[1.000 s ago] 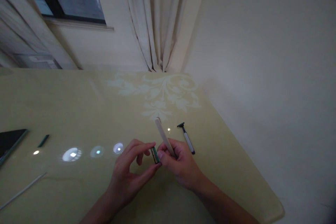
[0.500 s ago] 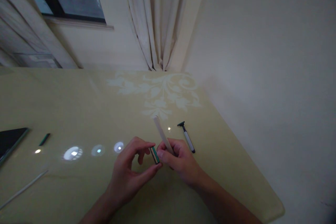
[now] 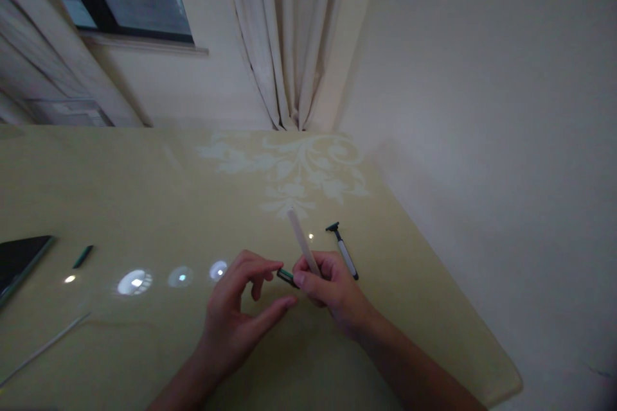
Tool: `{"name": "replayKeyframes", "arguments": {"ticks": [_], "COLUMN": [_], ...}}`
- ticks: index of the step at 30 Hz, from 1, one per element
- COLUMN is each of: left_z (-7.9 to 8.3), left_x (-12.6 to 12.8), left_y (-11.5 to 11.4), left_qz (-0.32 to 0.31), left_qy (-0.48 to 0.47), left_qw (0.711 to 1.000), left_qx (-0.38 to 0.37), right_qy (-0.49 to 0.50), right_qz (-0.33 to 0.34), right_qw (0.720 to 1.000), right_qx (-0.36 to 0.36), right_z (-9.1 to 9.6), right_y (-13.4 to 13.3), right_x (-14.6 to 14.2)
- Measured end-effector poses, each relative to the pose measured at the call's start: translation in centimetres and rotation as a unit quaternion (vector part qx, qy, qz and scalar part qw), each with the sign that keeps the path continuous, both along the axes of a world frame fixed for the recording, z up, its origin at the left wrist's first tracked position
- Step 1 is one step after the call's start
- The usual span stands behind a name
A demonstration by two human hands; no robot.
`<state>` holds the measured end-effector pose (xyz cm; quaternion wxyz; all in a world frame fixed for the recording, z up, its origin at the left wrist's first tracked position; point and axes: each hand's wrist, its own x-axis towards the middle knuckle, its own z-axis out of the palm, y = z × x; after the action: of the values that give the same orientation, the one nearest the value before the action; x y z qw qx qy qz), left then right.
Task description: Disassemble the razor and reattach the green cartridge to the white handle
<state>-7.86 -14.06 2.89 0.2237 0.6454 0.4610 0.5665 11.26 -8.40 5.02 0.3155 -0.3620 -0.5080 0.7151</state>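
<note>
My right hand (image 3: 332, 286) is closed around a pale, flat stick (image 3: 303, 237) that points up and away. Between its thumb and fingers it also pinches one end of a small green-and-black razor cartridge (image 3: 286, 277). My left hand (image 3: 238, 308) is open beside it: the index fingertip is at the cartridge's left end, while the thumb is apart from it, lower down. Just beyond my right hand a razor (image 3: 343, 250) with a dark head and a grey-white handle lies on the table.
Another small green-and-black piece (image 3: 83, 257) lies at the left of the glossy table (image 3: 168, 205). Near it are a dark flat device (image 3: 22, 263) and a thin white cable (image 3: 45, 348). A wall (image 3: 506, 160) runs along the table's right side; a curtain (image 3: 289, 38) hangs behind.
The cartridge has turned from steep to nearly level, its right end now in my right fingers. My left thumb has come off it. The pale stick has shifted slightly right.
</note>
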Motion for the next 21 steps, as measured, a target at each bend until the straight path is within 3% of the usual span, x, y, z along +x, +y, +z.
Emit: {"name": "replayKeyframes", "arguments": {"ticks": [11,21], "left_z": [-0.57,-0.56], "left_x": [-0.35,-0.31], "left_y": [-0.23,0.07], "left_qz": [-0.087,-0.084], "left_qy": [-0.055,-0.027], "left_qw": [0.993,0.994], "left_qx": [-0.05,-0.062], "right_qy": [0.068,0.065], "right_qz": [-0.002,-0.004], "right_qw": [0.992,0.992], "right_qx": [-0.11,-0.112], "right_z": [0.15,0.2], "right_y": [0.26,0.25], "right_x": [-0.16,-0.27]}}
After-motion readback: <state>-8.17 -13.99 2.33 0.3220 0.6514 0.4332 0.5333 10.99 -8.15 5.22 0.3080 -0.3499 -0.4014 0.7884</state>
